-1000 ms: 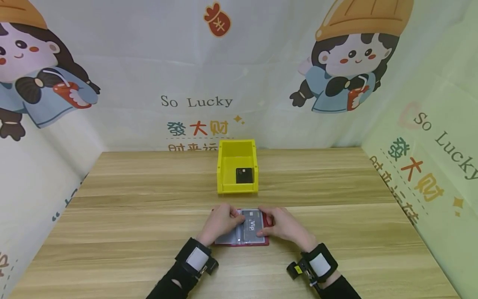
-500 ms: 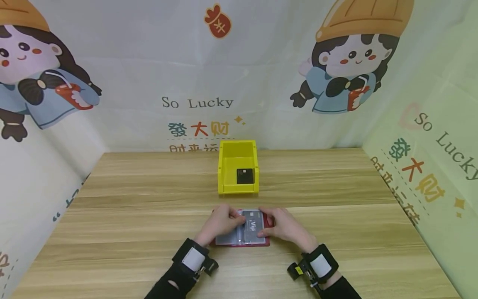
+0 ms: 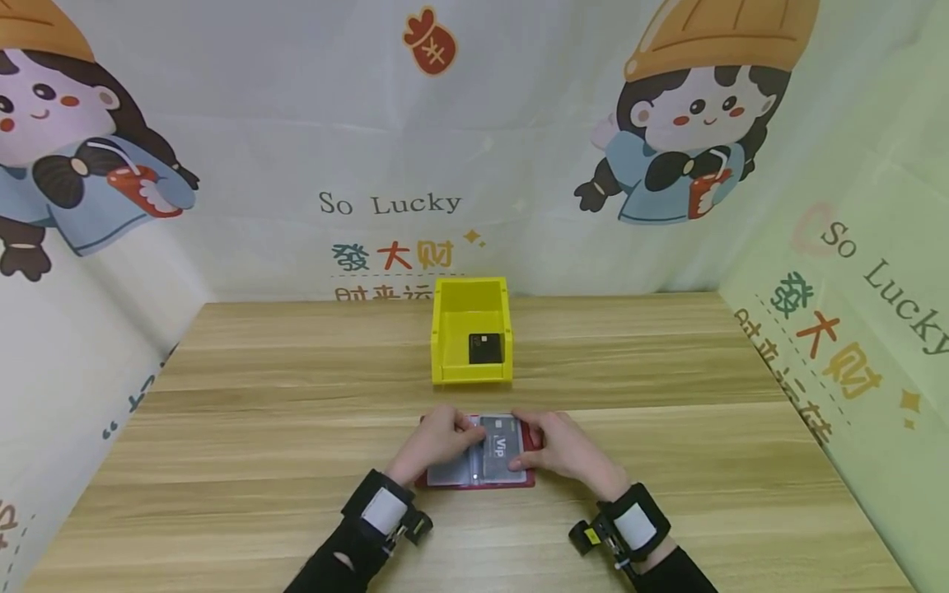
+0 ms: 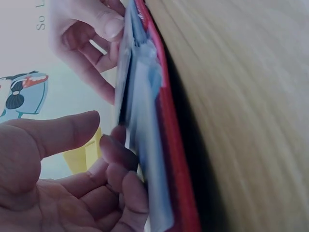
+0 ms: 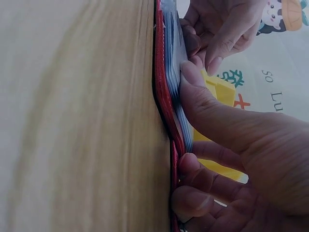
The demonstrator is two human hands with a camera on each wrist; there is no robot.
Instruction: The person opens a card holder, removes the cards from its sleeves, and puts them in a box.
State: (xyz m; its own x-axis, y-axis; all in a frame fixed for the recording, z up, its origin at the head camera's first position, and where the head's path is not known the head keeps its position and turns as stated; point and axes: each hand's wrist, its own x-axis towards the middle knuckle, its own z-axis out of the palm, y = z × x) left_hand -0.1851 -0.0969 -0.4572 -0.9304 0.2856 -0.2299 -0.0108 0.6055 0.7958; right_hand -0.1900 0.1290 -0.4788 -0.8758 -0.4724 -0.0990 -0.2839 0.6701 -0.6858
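left hand (image 3: 437, 438): fingers curled inward, thumb stretched out
right hand (image 3: 563, 445): thumb pressed flat, fingers bent
forearms: angled inward, wrists strapped

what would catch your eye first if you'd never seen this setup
Both hands at the near middle of the table: the left hand and right hand rest on an open red card holder, fingers on a grey VIP card in its clear sleeves. Just behind stands a yellow bin with a black card inside. Cartoon-girl banners reading "So Lucky" wall the table in.
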